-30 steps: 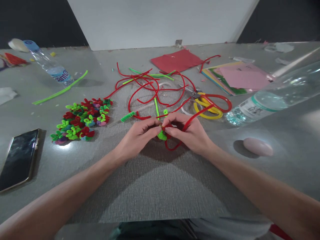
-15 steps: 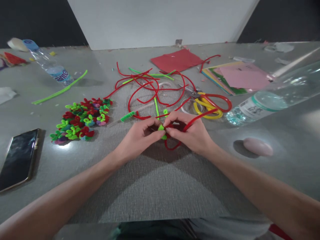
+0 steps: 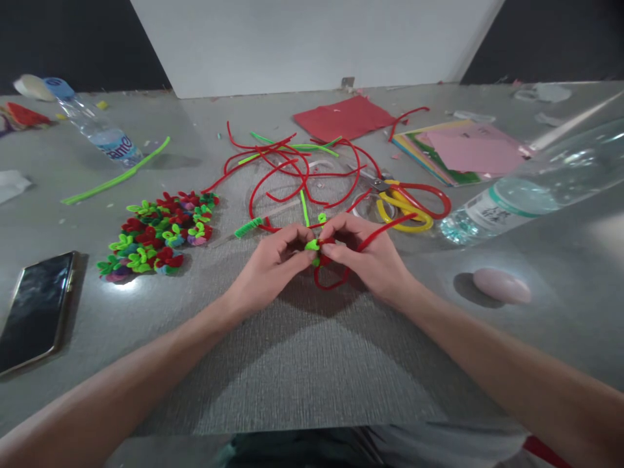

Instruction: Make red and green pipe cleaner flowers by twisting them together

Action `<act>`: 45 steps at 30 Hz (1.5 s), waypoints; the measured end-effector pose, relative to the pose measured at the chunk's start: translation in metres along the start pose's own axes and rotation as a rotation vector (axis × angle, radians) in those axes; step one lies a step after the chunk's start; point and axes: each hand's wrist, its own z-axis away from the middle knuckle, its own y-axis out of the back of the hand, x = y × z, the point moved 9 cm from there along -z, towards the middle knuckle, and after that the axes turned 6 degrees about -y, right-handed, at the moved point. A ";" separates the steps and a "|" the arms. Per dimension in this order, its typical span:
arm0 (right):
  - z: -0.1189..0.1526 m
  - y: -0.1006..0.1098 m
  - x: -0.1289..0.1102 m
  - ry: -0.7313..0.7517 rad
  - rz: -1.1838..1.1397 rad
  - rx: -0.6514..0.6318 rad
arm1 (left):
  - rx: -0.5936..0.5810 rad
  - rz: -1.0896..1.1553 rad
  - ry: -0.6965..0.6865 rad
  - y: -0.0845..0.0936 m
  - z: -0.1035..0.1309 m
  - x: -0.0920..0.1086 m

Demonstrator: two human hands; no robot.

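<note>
Showing at far left a dark phone (image 3: 39,305) lying flat, and beyond, a small tilted-looking bottle (image 3: 100,133) beside green fuzzy stems (image 3: 119,179). Displaying next a close cluster of red-and-green fuzzy pieces (image 3: 158,234), then a green coil (image 3: 248,227) around a thin rod. Pinching at center, with thumb and forefinger of the left hand (image 3: 270,263), the green side of a small green-and-red piece (image 3: 312,246) above the table (image 3: 312,370); curling the other visible fingers. Presenting behind it a tangle of red stems (image 3: 292,170). Gripping the piece's red side between thumb and forefinger of the right hand (image 3: 368,263); trailing a red fuzzy stem (image 3: 390,229) rightward and looping red below the fingertips. Hiding the exact fingertip contact and some fingers: impossible to tell. Including farther right scissors (image 3: 407,201), stacked papers (image 3: 475,146), a pink oval object (image 3: 502,286) and a large bottle (image 3: 509,201).
</note>
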 end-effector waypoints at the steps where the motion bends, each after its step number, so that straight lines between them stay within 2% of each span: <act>1: 0.000 0.000 0.000 -0.002 0.007 0.000 | 0.002 -0.004 -0.006 0.001 0.000 0.000; 8: -0.003 -0.002 0.011 -0.095 0.002 -0.044 | 0.074 0.098 0.005 0.009 0.000 -0.003; 15: 0.003 -0.006 0.020 -0.230 -0.258 -0.065 | 0.061 0.276 0.087 0.008 0.000 -0.017; 21: 0.001 0.002 0.017 -0.204 -0.072 0.004 | 0.062 0.211 0.047 0.009 -0.003 -0.011; 31: 0.001 -0.001 0.014 -0.215 0.025 -0.020 | 0.107 0.190 -0.001 0.011 -0.002 -0.008; 38: 0.001 0.002 0.015 -0.134 -0.106 0.049 | 0.102 0.118 0.023 0.009 0.000 -0.006; 41: 0.001 0.003 0.011 -0.095 -0.077 0.033 | 0.138 0.080 0.029 0.015 -0.001 -0.008; 43: -0.002 0.011 0.005 -0.064 -0.095 0.043 | 0.172 0.060 0.024 0.021 -0.002 -0.008; 45: -0.006 0.025 -0.001 -0.046 -0.212 0.091 | 0.179 0.031 0.017 0.024 -0.003 -0.006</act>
